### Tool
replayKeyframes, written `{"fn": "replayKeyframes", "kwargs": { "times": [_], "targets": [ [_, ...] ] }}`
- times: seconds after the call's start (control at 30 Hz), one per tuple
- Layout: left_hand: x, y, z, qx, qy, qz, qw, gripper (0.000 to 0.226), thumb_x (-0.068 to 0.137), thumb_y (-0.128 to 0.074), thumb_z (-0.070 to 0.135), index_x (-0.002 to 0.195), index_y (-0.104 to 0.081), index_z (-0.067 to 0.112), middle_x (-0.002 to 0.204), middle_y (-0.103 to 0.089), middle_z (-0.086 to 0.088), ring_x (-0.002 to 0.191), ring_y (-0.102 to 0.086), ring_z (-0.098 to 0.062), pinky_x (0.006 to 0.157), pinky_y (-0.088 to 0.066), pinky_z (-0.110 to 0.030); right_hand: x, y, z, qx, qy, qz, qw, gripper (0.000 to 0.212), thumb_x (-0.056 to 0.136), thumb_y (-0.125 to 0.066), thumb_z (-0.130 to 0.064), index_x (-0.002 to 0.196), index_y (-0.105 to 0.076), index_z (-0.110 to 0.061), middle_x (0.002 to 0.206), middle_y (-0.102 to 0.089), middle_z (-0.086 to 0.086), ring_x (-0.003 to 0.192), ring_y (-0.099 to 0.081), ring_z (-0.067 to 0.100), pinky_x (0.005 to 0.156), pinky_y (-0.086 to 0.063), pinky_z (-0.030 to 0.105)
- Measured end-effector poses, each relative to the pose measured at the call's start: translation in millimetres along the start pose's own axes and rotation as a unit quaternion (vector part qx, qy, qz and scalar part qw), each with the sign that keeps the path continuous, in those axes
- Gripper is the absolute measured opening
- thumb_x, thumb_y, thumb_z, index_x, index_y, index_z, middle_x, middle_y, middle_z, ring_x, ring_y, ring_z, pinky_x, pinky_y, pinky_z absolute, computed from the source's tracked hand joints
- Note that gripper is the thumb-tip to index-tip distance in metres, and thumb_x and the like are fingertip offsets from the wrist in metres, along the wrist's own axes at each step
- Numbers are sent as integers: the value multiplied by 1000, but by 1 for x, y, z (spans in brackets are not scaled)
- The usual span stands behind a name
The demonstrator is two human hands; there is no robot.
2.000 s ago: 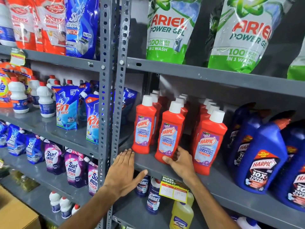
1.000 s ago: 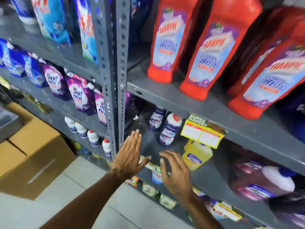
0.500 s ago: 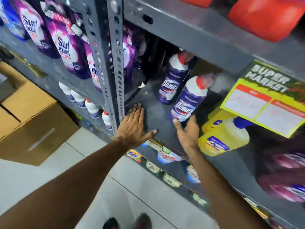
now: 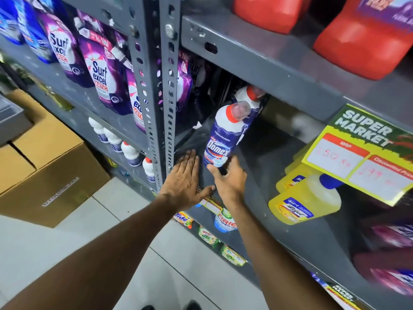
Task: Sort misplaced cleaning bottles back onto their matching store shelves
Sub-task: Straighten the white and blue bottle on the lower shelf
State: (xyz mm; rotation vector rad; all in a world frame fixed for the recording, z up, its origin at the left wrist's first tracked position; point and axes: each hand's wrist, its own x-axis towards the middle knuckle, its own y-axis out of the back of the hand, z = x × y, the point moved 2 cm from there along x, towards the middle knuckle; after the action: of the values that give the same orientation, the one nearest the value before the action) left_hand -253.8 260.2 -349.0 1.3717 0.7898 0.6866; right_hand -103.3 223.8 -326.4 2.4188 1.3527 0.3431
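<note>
Thing: front Domex bottle (image 4: 220, 139) stands on the lower shelf (image 4: 263, 157), near its front edge. A 2nd Domex bottle (image 4: 251, 97) is right behind it; touching or not, we can't tell.
Right hand: right hand (image 4: 231, 179) is at the bottle's base, thumb on the near-left side, fingers curled round the far-right side. It grasps the bottle low.
Left hand: left hand (image 4: 184, 175) lies flat on the shelf, fingers straight, holding nothing. It's just beside the bottle, not touching it.
Direction: bottle rises ahead of & above the right palm.
Long axis: upright, cap on top. It seems to lean back-right in our view, maybe just the lens.
Nearer: right hand, already on it.
Edges: upright post (image 4: 161, 86) to the left, upper shelf lip (image 4: 279, 70) over the cap, price card (image 4: 357, 157) & yellow bottles (image 4: 306, 198) to the right.
Room: open only toward us, over the front edge.
Next, we judge: draw it out low toward us, then lift. Headroom under the lip looks tight.
Risk: low grip on a tall bottle, so the top may tip or nudge the 2nd one.
</note>
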Motion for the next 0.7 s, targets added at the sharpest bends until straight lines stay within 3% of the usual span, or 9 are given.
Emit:
{"fn": "replayKeyframes", "kwargs": {
  "times": [0.17, 0.4, 0.6, 0.7],
  "targets": [
    [-1, 4, 1, 0, 3, -6, 1000, 114, 89, 7, 84, 163, 9, -3, 174, 9, -25, 163, 5, -34, 132, 3, -44, 2, -5, -1, 5, 6, -1, 1000, 50, 80, -88, -29, 123, -62, -24, 111, -77, -14, 100, -77, 8, 95, -62, 43],
    [-1, 2, 0, 2, 5, -11, 1000, 112, 93, 3, 85, 162, 13, -1, 174, 11, -23, 163, 8, -32, 133, 3, -44, 5, -5, 6, 11, 5, -2, 1000, 54, 80, -89, -31, 125, -61, -22, 121, -78, -4, 104, -77, 9, 96, -63, 44],
    [1, 0, 0, 1, 4, -18, 1000, 111, 95, -1, 85, 163, 12, -2, 174, 13, -23, 163, 10, -31, 133, 4, -42, 4, -6, 9, 28, -2, -1, 1000, 54, 82, -89, -26, 128, -61, -17, 121, -78, -3, 103, -77, 8, 95, -63, 37],
    [1, 4, -2, -10, 5, -40, 999, 113, 92, 4, 86, 162, 14, -2, 174, 17, -23, 162, 13, -31, 133, 4, -43, 0, -5, 4, 41, -10, -14, 999, 64, 80, -90, -25, 135, -56, -17, 126, -75, -4, 107, -75, 4, 95, -62, 33]
  ]
}}
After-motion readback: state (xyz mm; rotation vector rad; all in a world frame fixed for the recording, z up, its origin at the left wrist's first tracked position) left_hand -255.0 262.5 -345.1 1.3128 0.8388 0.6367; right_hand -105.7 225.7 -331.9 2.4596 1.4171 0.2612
